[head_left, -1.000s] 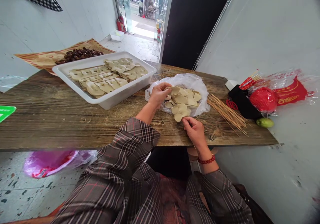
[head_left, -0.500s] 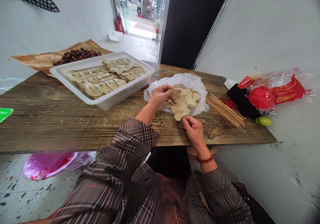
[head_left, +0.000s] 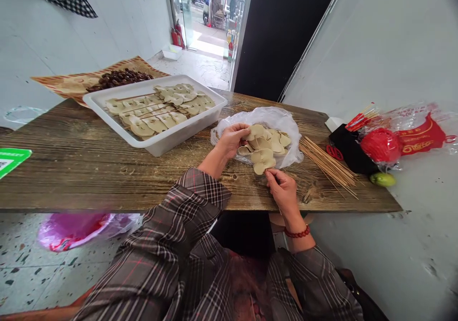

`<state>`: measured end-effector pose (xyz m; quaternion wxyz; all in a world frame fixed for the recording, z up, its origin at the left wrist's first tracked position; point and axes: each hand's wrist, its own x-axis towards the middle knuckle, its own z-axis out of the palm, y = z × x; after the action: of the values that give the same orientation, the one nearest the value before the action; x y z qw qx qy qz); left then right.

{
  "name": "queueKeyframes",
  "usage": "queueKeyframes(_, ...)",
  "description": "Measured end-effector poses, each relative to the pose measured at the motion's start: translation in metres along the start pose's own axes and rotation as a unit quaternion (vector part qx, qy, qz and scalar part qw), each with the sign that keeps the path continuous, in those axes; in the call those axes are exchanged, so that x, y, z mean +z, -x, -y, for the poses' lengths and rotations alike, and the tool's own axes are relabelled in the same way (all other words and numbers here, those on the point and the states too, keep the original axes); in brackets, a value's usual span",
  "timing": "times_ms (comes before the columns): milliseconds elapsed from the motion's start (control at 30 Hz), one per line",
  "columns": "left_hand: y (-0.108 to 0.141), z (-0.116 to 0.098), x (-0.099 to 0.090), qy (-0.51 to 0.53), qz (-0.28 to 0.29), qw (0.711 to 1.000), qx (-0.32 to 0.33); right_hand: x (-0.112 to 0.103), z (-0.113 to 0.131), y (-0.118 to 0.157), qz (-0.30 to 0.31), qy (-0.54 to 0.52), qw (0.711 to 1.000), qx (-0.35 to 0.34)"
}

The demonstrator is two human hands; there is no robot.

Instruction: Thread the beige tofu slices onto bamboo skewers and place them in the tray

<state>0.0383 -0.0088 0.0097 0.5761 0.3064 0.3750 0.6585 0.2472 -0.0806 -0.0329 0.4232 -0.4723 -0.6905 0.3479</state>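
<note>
With the white plastic bag (head_left: 294, 147) serving as the dial's centre and twelve pointing to the top of the view, the right hand (head_left: 282, 187) is working at five o'clock, its grip closing around a thin stick just below a short row of pale round slices (head_left: 264, 161). That row is lying before the bag's near edge, toward six o'clock, and the stick is running on past the wrist, where a red bead bracelet (head_left: 297, 232) is circling. The left hand (head_left: 231, 139) is reaching in from nine o'clock, thumb and fingers drawn together; its grip seems to be pinching the edge of one flat slice (head_left: 255, 131), though the contact is too small to be quite sure. Loose slices (head_left: 277, 142) are filling the open bag, which is resting on the wooden desk (head_left: 107, 182). Between three and four o'clock, a bundle of bare sticks (head_left: 329, 166) is fanning out beside the bag, and beyond it a green fruit (head_left: 382, 179) is sitting near the desk's end. At nine o'clock, a white tray (head_left: 179, 137) is holding finished-looking skewers of slices (head_left: 153, 113); at ten, dark brown pieces (head_left: 123, 77) are lying heaped on striped paper (head_left: 75, 82) behind the tray.
</note>
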Motion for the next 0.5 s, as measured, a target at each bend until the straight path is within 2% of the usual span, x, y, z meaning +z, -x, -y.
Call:
queueKeyframes(200,0.001,-0.002,0.0021,0.008,-0.016,1.0,-0.012,0.0008,-0.0003,0.0006,0.001,-0.008,1.0,0.005)
queueKeyframes(500,0.0049,0.0037,0.0059,-0.02,0.001,1.0,-0.018,-0.0002,-0.0063,0.0008,-0.003,0.007,1.0,-0.001)
